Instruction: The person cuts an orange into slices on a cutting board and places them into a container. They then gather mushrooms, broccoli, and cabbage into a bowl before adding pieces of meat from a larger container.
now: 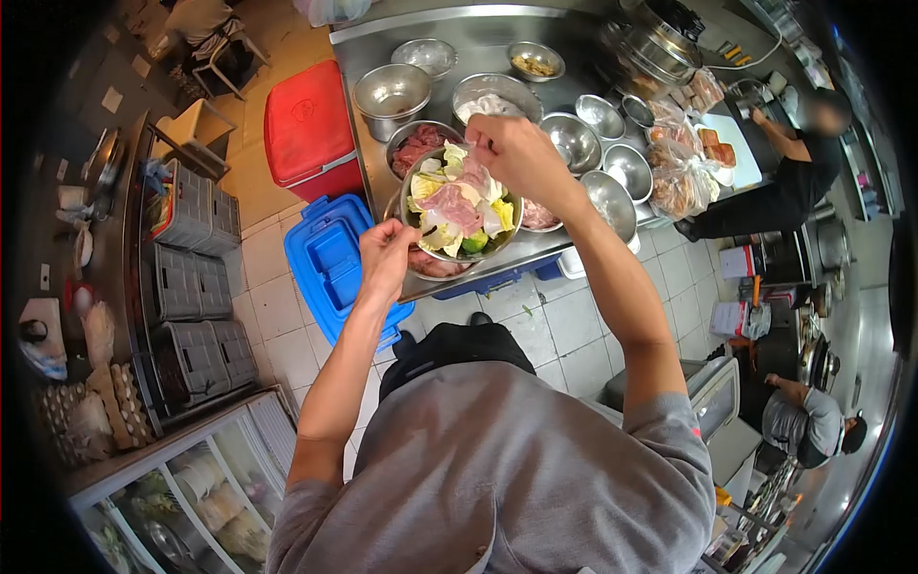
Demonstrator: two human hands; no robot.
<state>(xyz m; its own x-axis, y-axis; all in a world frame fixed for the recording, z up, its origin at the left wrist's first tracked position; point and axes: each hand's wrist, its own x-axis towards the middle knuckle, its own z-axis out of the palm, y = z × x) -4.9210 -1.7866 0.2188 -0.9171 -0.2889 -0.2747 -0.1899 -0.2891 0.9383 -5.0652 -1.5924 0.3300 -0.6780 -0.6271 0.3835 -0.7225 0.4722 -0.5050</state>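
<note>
A metal bowl (516,232) of cut cabbage leaves (432,239), sliced pale-pink raw meat (448,208) and a green vegetable piece (474,244) is in front of me. My left hand (384,256) has its fingers closed at the bowl's left rim, seemingly gripping it. Over the bowl's far right side, my right hand (521,161) is closed with the fingertips pointing down; what they pinch, if anything, is hidden. Behind the bowl are a bowl of dark red meat (418,143) and a larger bowl with whitish food (492,103). More raw meat (438,265) shows under the near edge.
Several metal bowls (572,143) stand on the steel table (478,43), with plastic bags of food (681,172) at its right. A red cooler (311,124) and blue lid (330,258) are left. Two co-workers (798,182) are on the right; another person sits far left.
</note>
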